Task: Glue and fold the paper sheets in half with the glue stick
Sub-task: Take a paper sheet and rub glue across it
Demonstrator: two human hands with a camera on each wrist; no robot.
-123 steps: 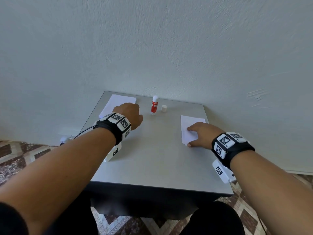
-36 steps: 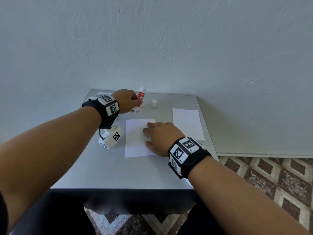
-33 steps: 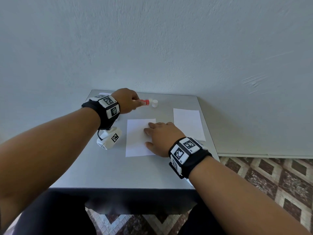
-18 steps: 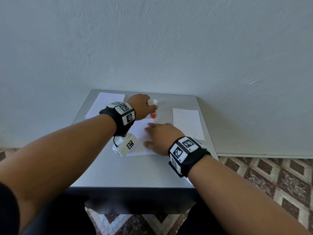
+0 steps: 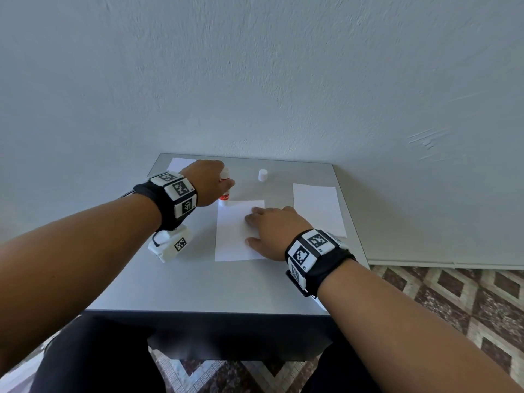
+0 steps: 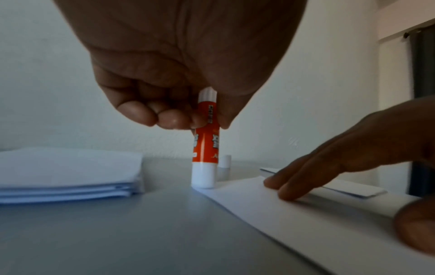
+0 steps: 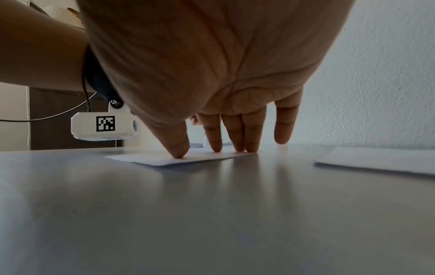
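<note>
Grey table (image 5: 204, 282) against a pale wall, no containers in view. Middle sheet (image 5: 232, 236) lies flat at table centre. Left hand (image 5: 208, 182) at about 11 o'clock from that sheet, fingers curled round the glue stick (image 6: 205, 148), gripping its red barrel near the upper end. Stick upright, white lower end down at the sheet's far-left corner; the left wrist view shows it touching or just at the paper edge, exact contact hard to tell. Loose white cap (image 5: 262, 175) stands on the table at about 1 o'clock from the sheet, apart from the stick. Right hand (image 5: 273, 231) flat on the sheet's right side, fingers (image 7: 215, 137) straight and spread, thumb and three fingertips pressing the paper down, little finger off the paper above the table. Stack of sheets (image 6: 68, 171) at 10 o'clock, far-left corner, partly hidden behind the left hand in the head view. Another paper pile (image 5: 317, 208) at 3 o'clock, near the right edge, untouched.
</note>
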